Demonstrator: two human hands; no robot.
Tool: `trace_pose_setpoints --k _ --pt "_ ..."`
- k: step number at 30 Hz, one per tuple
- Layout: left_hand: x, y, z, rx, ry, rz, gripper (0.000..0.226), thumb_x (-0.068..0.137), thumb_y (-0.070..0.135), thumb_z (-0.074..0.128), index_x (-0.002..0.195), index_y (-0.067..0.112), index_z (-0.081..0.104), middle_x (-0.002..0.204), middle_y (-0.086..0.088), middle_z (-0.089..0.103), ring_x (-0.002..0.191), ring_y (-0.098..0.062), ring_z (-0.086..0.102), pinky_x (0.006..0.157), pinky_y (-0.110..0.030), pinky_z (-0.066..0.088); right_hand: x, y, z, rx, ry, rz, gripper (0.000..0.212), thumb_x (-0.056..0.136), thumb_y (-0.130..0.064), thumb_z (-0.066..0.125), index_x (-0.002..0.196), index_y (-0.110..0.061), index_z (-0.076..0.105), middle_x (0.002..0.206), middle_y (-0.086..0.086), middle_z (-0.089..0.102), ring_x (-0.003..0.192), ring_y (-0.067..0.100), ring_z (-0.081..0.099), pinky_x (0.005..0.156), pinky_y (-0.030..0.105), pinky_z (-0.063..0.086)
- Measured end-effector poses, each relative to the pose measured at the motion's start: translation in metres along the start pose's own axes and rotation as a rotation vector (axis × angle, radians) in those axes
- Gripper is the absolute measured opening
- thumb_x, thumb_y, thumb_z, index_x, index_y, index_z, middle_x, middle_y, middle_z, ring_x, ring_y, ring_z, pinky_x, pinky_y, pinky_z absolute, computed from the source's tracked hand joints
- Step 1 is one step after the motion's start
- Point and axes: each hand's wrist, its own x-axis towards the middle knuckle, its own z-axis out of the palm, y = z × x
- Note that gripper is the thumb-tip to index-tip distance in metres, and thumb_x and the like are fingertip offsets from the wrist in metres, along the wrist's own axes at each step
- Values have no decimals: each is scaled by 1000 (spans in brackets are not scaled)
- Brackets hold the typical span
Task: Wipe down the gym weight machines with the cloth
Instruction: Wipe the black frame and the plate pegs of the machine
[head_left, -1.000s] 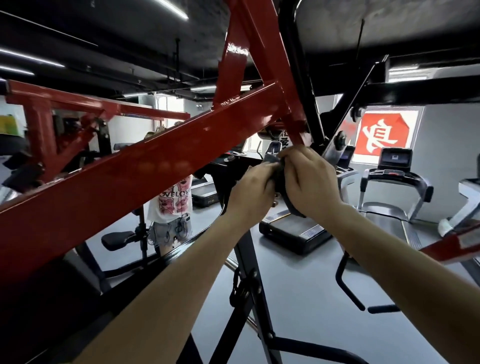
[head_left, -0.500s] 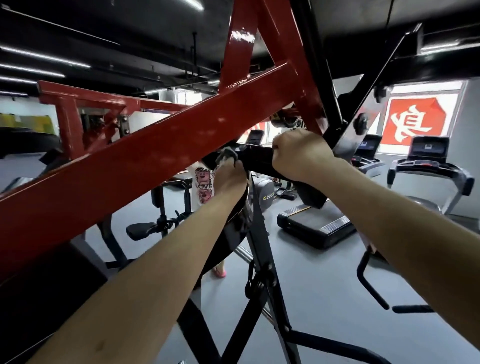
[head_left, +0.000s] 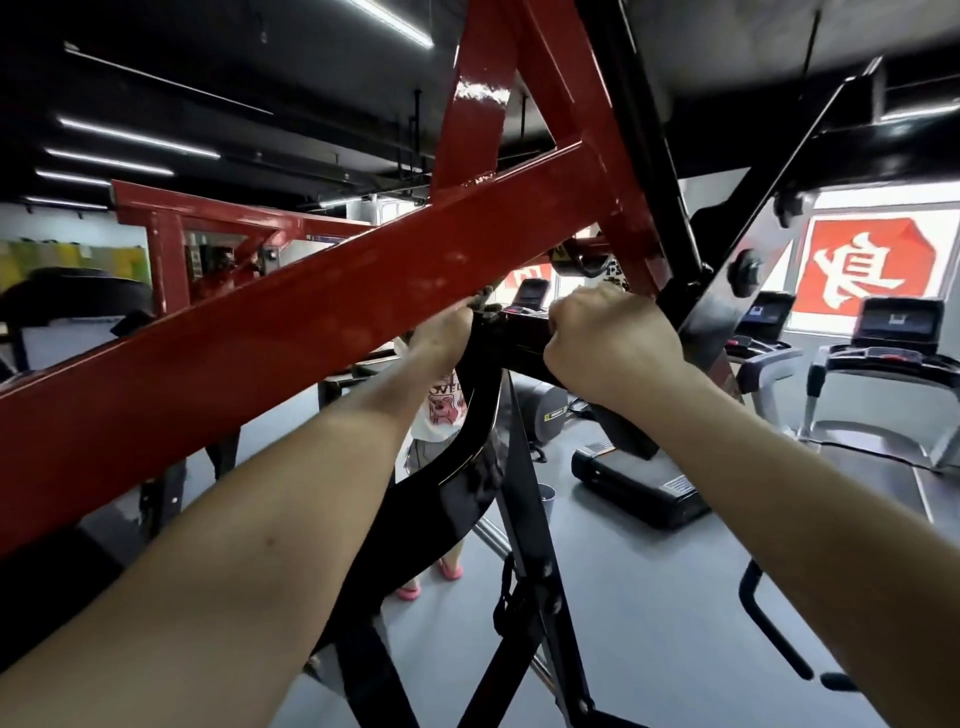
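A weight machine with a thick red frame beam (head_left: 291, 332) crosses the view diagonally, joined to black bars at the centre. My left hand (head_left: 444, 338) reaches up under the red beam and presses a small grey cloth (head_left: 485, 305) against the end of a black bar (head_left: 519, 340); only a scrap of cloth shows above the fingers. My right hand (head_left: 610, 345) is closed around the same black bar just to the right, near the black pivot plate (head_left: 727, 306).
A person in a white printed shirt (head_left: 441, 410) and pink sandals stands behind the machine. Treadmills (head_left: 878, 374) line the right wall under a red sign (head_left: 867, 265). Black struts (head_left: 530, 519) run down to the grey floor. A second red frame (head_left: 171, 249) stands at left.
My hands have parted along the black bar: the left hand with the cloth slid left and up under the red beam, the right hand stays gripping. The view moved closer.
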Motion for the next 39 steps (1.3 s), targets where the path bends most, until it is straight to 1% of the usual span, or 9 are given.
trace_pose_setpoints --k 5,9,15,20,23,27,33,35,39 --pt "-14 0 4 67 47 13 59 88 29 34 139 28 63 134 -3 65 119 -26 57 99 -37 43 -3 -3 -7 -9 -47 -9 20 91 -20 49 92 -12 67 94 7 62 97 28 56 69 33 42" --pt "-39 6 3 118 123 95 46 101 21 45 144 22 59 130 -7 69 104 -23 61 83 -27 37 -5 -4 -10 3 -23 20 19 89 -18 50 93 -10 67 89 6 59 87 28 50 66 31 37" --pt "-85 28 3 220 170 231 33 83 20 59 107 36 74 96 12 75 86 -17 70 70 -28 44 -9 -11 -14 60 54 69 20 86 -15 52 97 -10 68 81 7 60 69 28 54 57 28 33" --pt "-125 46 -15 8 156 314 30 80 2 62 83 31 71 71 12 69 78 -22 71 64 -34 51 -44 -28 -12 288 214 -136 29 90 -13 53 116 -11 65 113 7 63 97 30 61 64 34 42" --pt "-143 30 -23 48 144 365 24 80 10 64 101 18 73 97 -1 76 96 -22 71 85 -35 54 -77 -43 5 371 230 -302 46 87 -10 57 133 -10 58 137 5 55 123 25 53 77 38 55" --pt "-164 -4 -32 180 -21 308 38 78 11 65 116 17 63 103 0 72 98 -17 69 82 -32 53 -100 -62 42 472 49 -298 66 84 -9 59 149 -6 46 157 6 41 141 25 44 108 39 50" --pt "-175 -13 -31 32 -68 159 66 67 18 58 132 25 50 116 -1 65 107 -18 67 97 -45 54 -99 -65 73 399 160 -265 57 73 -16 52 128 -6 65 111 7 65 99 29 58 88 43 53" --pt "-174 -17 -31 101 11 141 72 69 25 57 140 27 47 127 2 55 116 -17 60 104 -42 50 -96 -63 78 415 191 -339 42 76 -19 48 109 -8 71 105 6 66 103 31 57 90 43 51" --pt "-171 -23 -28 235 81 83 78 71 38 52 147 30 42 141 5 46 136 -17 45 115 -42 39 -84 -56 92 633 19 -333 38 97 -29 39 117 -13 67 118 1 64 118 23 57 99 38 48"
